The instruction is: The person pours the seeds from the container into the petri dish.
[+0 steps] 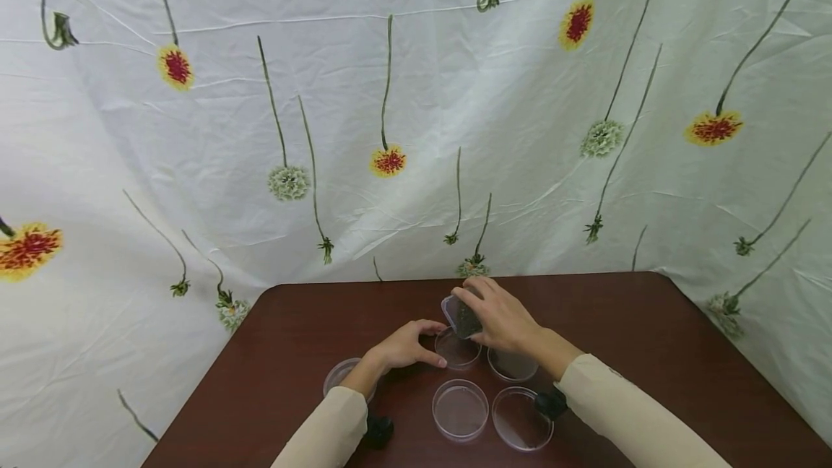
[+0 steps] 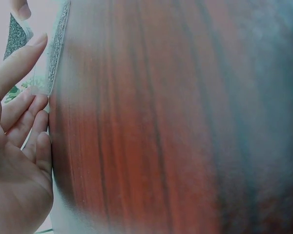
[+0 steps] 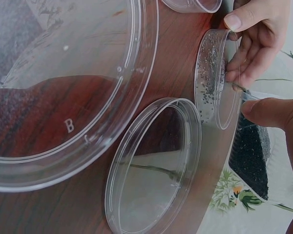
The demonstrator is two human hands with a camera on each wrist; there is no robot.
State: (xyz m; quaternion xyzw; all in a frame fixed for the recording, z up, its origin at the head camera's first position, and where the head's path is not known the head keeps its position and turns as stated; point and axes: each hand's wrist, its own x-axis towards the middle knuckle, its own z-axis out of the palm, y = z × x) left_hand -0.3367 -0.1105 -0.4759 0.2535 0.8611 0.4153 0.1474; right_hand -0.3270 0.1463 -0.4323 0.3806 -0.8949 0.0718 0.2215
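My left hand (image 1: 403,345) curves round a transparent petri dish (image 1: 458,349) near the far side of the table, thumb and fingers at its rim. Small dark grains (image 3: 207,80) are scattered inside that dish in the right wrist view. Over it, my right hand (image 1: 500,313) grips a transparent plastic tub (image 1: 450,309) from above. The tub is tilted and holds a mass of dark granules (image 3: 251,161). In the left wrist view, the left thumb (image 2: 27,58) and fingers reach the dish's edge.
More petri dishes stand around on the brown table (image 1: 624,352): one (image 1: 460,410) nearer me, another (image 1: 522,425) beside it, one (image 1: 513,365) under the right wrist and one (image 1: 338,374) behind the left. A white flower-printed cloth (image 1: 416,222) hangs beyond the table's far edge.
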